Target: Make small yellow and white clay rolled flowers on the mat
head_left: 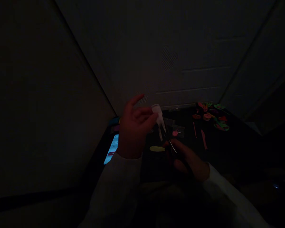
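In dim light my left hand (137, 129) pinches a thin white piece (159, 117) between thumb and fingers. Narrow strips hang from its lower end; whether it is paper or cloth I cannot tell. My right hand (185, 156) is closed around a pair of scissors (172, 146), whose blades point up at the white piece. The handles are mostly hidden in the fingers. Below the blades, on the dark table, lies a flat yellowish rounded strip (157, 148).
A lit phone (112, 148) lies left of my left wrist. Small clear bags (179, 130), one beside a pink bit, sit behind my right hand. Further right are a pink plastic knife (204, 139), a thin pink stick (194, 129) and several colourful small shapes (207, 117). A pale wall (133, 63) stands behind.
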`<state>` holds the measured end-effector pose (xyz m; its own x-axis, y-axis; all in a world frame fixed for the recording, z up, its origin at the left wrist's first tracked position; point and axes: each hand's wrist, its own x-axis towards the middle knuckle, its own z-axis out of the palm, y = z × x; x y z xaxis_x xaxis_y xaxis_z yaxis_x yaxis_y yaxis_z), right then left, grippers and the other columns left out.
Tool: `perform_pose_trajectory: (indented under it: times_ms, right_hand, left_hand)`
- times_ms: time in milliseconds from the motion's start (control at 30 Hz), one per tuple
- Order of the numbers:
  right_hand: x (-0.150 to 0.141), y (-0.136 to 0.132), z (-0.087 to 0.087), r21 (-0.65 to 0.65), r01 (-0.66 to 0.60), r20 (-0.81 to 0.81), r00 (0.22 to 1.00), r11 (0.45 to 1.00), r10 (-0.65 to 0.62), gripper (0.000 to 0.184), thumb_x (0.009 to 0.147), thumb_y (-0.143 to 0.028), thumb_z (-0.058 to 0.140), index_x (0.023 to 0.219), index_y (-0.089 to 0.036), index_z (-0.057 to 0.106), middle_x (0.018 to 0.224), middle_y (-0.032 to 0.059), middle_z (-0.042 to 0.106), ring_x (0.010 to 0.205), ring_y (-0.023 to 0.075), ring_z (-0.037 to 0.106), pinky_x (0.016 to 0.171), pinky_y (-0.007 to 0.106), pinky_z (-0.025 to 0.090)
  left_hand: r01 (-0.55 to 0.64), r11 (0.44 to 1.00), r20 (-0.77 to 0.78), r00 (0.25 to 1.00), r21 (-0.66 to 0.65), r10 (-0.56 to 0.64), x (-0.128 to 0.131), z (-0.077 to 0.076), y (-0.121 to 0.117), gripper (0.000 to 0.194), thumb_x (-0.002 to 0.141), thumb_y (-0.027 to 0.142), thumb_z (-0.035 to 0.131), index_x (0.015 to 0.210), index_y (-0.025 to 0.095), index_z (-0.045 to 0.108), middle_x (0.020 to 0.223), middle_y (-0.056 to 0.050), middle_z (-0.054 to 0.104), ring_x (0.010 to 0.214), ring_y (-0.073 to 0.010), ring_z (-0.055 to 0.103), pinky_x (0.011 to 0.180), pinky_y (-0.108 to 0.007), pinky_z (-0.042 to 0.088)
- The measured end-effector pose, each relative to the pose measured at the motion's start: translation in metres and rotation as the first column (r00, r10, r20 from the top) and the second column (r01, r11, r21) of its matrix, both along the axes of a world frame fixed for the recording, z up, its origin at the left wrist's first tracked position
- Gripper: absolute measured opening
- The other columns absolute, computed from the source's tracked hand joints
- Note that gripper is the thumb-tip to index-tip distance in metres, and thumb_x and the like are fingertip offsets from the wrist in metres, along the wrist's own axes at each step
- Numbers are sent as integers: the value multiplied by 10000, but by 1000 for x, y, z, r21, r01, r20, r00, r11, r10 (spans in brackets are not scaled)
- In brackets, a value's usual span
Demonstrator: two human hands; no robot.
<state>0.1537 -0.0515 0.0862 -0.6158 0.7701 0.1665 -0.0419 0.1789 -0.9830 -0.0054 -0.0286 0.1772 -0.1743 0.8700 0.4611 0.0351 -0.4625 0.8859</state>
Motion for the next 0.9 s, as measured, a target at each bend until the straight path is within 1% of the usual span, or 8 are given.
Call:
perform_pose_trajectory:
  times_ms: [100,200,333,433,567,667,800,900]
  right_hand:
    - [-1,4,3,53,-10,26,1000,999,9,518,690,-562,544,1053,-221,401,774,-2,451,628,99,399,538,233,324]
    - [-1,9,7,115,1,89,996,993,-11,548,694,-578,522,1073,-207,388,819,16,476,681,118,440,604,258,366]
    - [-2,15,12,252,20,138,989,967,-56,534,720,-535,516,1114,-206,370,910,41,506,800,153,482,703,287,386]
    - [-5,16,16,309,46,168,980,950,-103,539,723,-500,529,1143,-203,368,901,36,519,819,168,493,740,313,381]
    - [-9,17,19,297,47,196,974,954,-109,545,718,-462,548,1147,-186,358,902,42,526,829,179,505,760,334,378]
    - [-11,17,19,281,71,175,977,957,-124,535,714,-429,570,1135,-196,338,917,43,518,841,175,502,761,331,379]
    - [-11,16,20,240,88,144,982,967,-125,508,712,-396,589,1093,-213,307,869,23,515,794,155,504,727,317,386]
    - [-13,15,22,201,84,113,988,976,-108,524,708,-403,597,1089,-225,284,849,15,518,769,145,504,706,310,390]
  left_hand:
    - [2,1000,-23,1000,9,-2,0,1,-1,550,635,182,641,1140,227,427,748,7,596,650,-119,612,582,-232,509]
    - [-13,1000,-50,999,18,14,1,3,-2,531,639,178,635,1130,220,440,739,11,590,594,-102,597,539,-218,495]
    - [-56,997,-77,995,45,59,3,5,-4,510,643,164,624,1119,207,446,727,12,587,577,-98,589,526,-214,488]
    - [-78,995,-86,993,63,83,4,5,-4,510,648,150,616,1124,208,442,730,13,585,590,-99,592,525,-208,485]
    - [-91,995,-75,993,44,94,6,5,-3,517,642,139,622,1121,214,442,737,15,581,571,-87,587,487,-180,468]
    - [-110,992,-93,989,61,115,5,3,-1,511,647,143,621,1119,225,443,748,16,579,575,-84,587,480,-173,466]
    - [-136,985,-115,982,101,148,5,1,-1,501,659,153,615,1120,241,441,755,16,575,600,-91,593,495,-177,476]
    - [-130,986,-118,983,109,142,6,-1,-2,488,672,162,608,1123,244,443,761,10,575,623,-99,600,510,-181,484]
